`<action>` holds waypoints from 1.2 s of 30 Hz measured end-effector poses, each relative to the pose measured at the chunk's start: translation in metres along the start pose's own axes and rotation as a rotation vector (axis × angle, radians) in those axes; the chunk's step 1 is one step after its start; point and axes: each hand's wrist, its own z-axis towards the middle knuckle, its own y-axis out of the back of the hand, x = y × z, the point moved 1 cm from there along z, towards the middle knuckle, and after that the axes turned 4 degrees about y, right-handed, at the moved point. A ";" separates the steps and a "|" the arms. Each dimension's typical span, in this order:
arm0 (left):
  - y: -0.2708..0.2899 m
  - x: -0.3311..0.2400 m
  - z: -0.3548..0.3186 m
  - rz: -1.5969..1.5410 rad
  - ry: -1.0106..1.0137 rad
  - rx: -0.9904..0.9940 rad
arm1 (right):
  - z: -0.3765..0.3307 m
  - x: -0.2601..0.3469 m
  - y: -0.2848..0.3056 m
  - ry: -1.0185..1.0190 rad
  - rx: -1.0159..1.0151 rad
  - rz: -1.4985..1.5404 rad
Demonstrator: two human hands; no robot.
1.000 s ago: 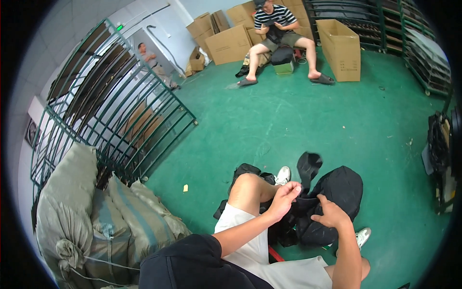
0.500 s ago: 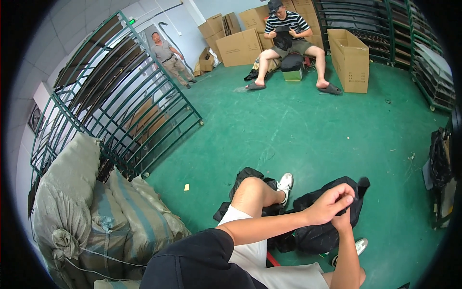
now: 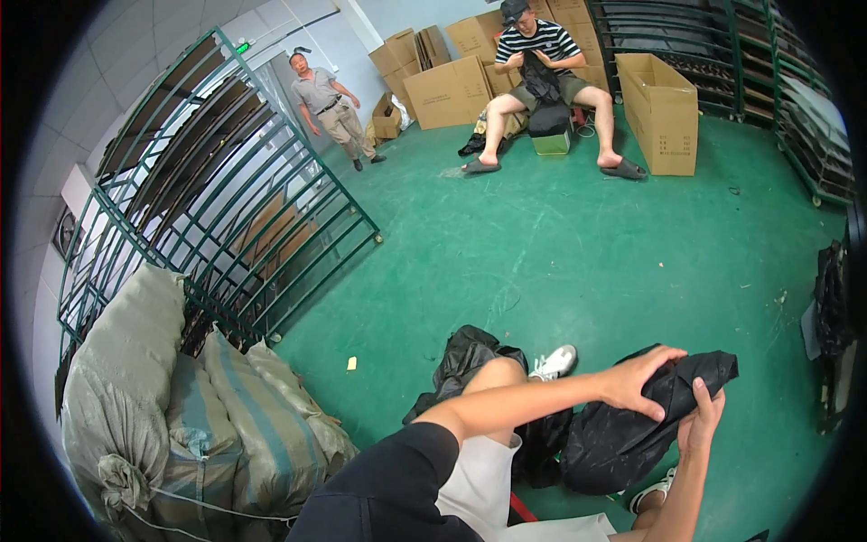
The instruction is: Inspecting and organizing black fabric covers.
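Both hands are on a piece of limp black fabric [image 3: 709,369], bunched into a thick fold; its exact kind is hard to tell. My left hand [image 3: 639,381] lies over its near side, thumb and fingers curved around it. Below and to the right, my right hand [image 3: 700,420] grips its lower edge with the thumb on top. Directly beneath is a larger black bundle [image 3: 610,452] between my legs, partly covered by my left forearm. To the left, beyond my knee, another crumpled black heap [image 3: 465,366] lies on the floor.
Stuffed woven sacks [image 3: 208,425] stand at the left, before a green wheeled rack [image 3: 334,226]. Across the floor, a seated person [image 3: 542,81] handles black fabric beside a tall open carton [image 3: 664,117]. Another person [image 3: 334,108] stands near the rack. More racks [image 3: 686,54] line the back right.
My hands have moved apart and slightly right and down. The black fabric between them now shows as a wider fold. The standing person has come forward from behind the rack.
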 end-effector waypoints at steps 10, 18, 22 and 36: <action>-0.035 0.000 0.025 -0.109 0.105 -0.161 | 0.011 0.011 -0.001 0.068 0.153 -0.048; -0.044 -0.008 0.028 0.046 -0.004 -0.285 | 0.008 0.022 0.017 0.195 0.203 0.064; -0.049 -0.005 0.026 0.234 -0.034 -0.297 | 0.007 0.023 0.014 0.204 0.192 0.123; -0.041 -0.002 0.032 0.079 -0.071 -0.569 | 0.016 0.007 0.015 0.250 0.029 -0.083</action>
